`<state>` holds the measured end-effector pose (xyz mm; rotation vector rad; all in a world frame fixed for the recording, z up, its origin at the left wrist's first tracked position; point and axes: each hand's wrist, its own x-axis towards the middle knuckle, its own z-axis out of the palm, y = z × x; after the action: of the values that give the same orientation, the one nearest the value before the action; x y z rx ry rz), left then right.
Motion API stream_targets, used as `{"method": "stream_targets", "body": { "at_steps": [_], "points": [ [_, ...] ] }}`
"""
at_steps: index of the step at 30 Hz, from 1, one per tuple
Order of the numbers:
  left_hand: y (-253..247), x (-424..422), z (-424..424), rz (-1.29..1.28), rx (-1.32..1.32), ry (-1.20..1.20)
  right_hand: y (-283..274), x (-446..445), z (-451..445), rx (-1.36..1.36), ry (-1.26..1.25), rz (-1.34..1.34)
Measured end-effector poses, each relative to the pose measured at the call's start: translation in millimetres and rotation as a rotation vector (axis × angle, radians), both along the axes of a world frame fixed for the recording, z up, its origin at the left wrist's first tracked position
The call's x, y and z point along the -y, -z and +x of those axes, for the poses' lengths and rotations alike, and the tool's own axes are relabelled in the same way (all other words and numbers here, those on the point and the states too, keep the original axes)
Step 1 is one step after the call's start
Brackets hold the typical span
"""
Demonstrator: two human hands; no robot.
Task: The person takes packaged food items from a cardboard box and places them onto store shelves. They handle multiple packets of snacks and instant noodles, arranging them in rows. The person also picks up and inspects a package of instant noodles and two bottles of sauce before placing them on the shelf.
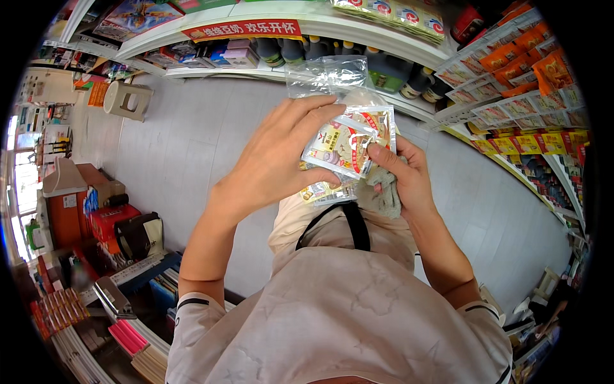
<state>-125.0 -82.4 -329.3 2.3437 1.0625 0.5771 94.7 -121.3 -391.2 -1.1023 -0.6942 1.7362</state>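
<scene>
In front of my lap, several small printed foil sachets [338,149] are held in a loose overlapping stack. My right hand [407,168] pinches their right side between thumb and fingers, and a grey-green cloth [387,194] hangs from the same hand. Across the stack's left side lies my left hand [283,144], its fingertips over the upper edge and its thumb at the lower edge; whether it grips them is hard to tell. Beyond the sachets, a clear plastic bag [328,72] spreads towards the shelf, its lower part hidden behind them.
White store shelving [393,29] curves ahead, with dark bottles [316,48] and boxes on its lower level. Orange snack packets [551,72] hang at the right. A beige plastic stool [127,100] stands on the grey floor, upper left. Stacked notebooks [127,336] and a red box [112,221] are at left.
</scene>
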Motion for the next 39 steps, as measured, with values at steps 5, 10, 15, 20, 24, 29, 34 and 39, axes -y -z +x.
{"method": "stream_targets", "body": {
  "at_steps": [5, 10, 15, 20, 24, 29, 34, 39],
  "points": [
    [1.2, -4.3, -0.8, 0.119, -0.029, 0.018, -1.2, 12.3, -14.9, -0.104, 0.086, -0.023],
    [-1.4, -11.6, 0.0, 0.161, -0.047, 0.075, 3.4, 20.0, -22.5, -0.111, 0.156, -0.018],
    [-7.2, -12.9, -1.9, 0.044, -0.015, 0.076, 3.8, 23.2, -21.5, -0.192, 0.159, -0.028],
    [10.0, -12.6, -9.5, 0.054, 0.158, 0.077, 3.0, 25.6, -19.6, -0.188, 0.133, -0.013],
    [27.2, -1.5, -11.6, -0.209, 0.460, -0.243, -2.8, 24.0, -21.2, -0.143, 0.125, -0.052],
    [21.5, -4.4, -13.1, -0.494, 0.803, -0.329, -1.6, 22.4, -19.5, -0.115, 0.159, -0.055],
    [9.6, -5.7, -20.7, -0.728, 0.597, -0.308, -0.2, 20.1, -17.8, -0.155, 0.157, -0.024],
    [-4.5, -9.8, -16.9, -0.601, 0.252, -0.210, -4.7, 18.6, -18.1, -0.156, 0.152, -0.020]
  ]
}}
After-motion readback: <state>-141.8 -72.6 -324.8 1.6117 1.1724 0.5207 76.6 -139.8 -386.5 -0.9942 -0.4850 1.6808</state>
